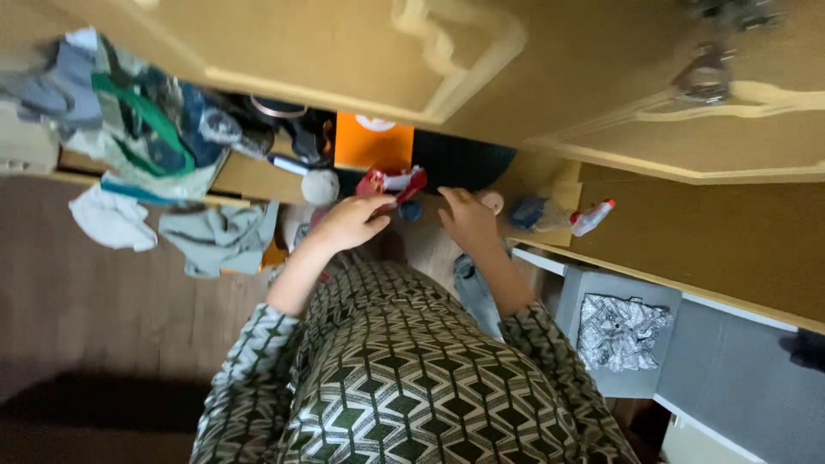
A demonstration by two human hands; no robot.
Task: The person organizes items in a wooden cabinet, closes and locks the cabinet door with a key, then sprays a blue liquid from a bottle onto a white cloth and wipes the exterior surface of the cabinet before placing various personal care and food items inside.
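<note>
1. Red and white packet [391, 181] is sitting at the front edge of the open cupboard shelf [249, 174], centre of view, just past the person's hands.
2. Left hand [348, 222] is curling around the near end of the red and white packet, fingertips touching it; looks like it is grasping the packet, though the contact is partly blurred.
3. Right hand [468, 216] is hovering just right of the packet, fingers loosely bent, gripping nothing, not touching the packet.
4. Small blue thing [411, 210] is lying between the two hands, just below the packet; too blurred to say what it is.
5. Orange box [372, 142] is standing behind the packet, further into the cupboard, beside a dark panel to its right.
6. Pale round ball [320, 186] is resting on the shelf just left of the packet.
7. Spray bottle with red nozzle [592, 217] is lying tilted on the shelf well to the right of the right hand, with a blue bundle [526, 211] between it and the hand.
8. Heap of clothes and bags [146, 120] is filling the far-left part of the shelf; a grey-green cloth [219, 238] and a white cloth [112, 219] are hanging over its edge.
9. Crumpled silver foil [620, 331] is sitting in a grey drawer [593, 288] near right.
10. Patterned green and white garment [395, 378] is filling the near foreground.
</note>
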